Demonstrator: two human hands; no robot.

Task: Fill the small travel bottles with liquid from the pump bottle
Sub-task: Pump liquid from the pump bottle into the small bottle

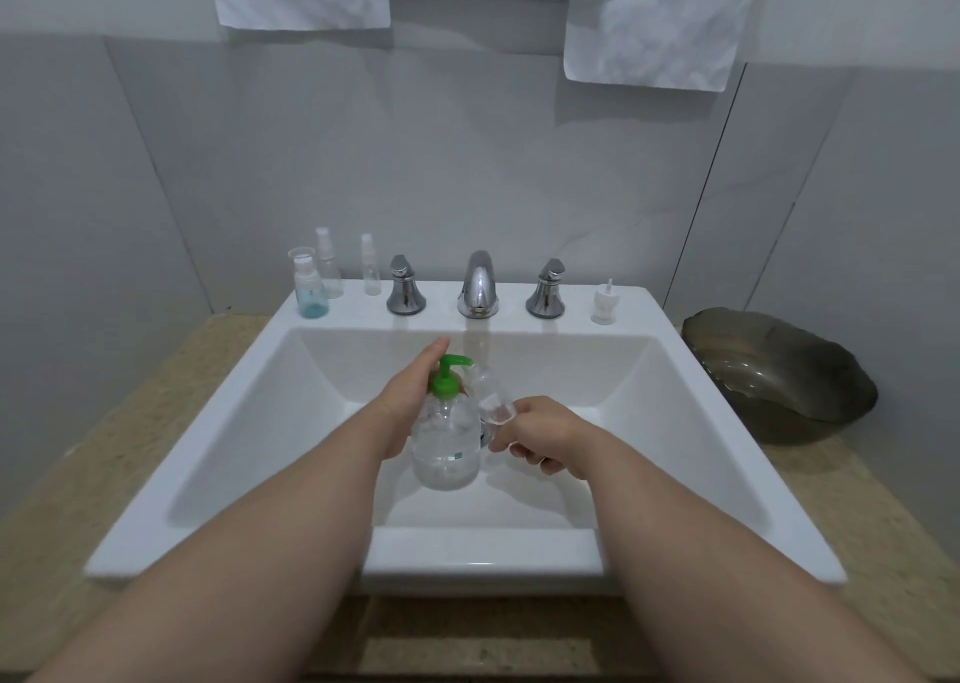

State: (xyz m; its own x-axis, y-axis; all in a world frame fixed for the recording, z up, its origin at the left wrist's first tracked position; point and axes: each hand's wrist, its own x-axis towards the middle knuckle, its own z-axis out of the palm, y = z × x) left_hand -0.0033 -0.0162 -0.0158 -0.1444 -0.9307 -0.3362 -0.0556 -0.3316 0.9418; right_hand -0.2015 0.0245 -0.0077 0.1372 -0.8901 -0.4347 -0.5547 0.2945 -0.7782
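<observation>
Two hands hover over the sink (675, 422): the left hand (410, 401) grips the pump bottle (447, 443) by its neck, forefinger above the green pump head (453, 365). The right hand (545, 435) pinches a clear travel bottle (491, 396), which slants up-left from those fingers, mouth beside the spout.

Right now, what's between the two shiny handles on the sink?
The chrome spout stands between the left handle and the right handle, on the sink back ledge. The head view shows it.

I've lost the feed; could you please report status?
Left hand grips clear green-pump bottle. Right hand holds small clear travel bottle at nozzle. Nothing in the way.
</observation>
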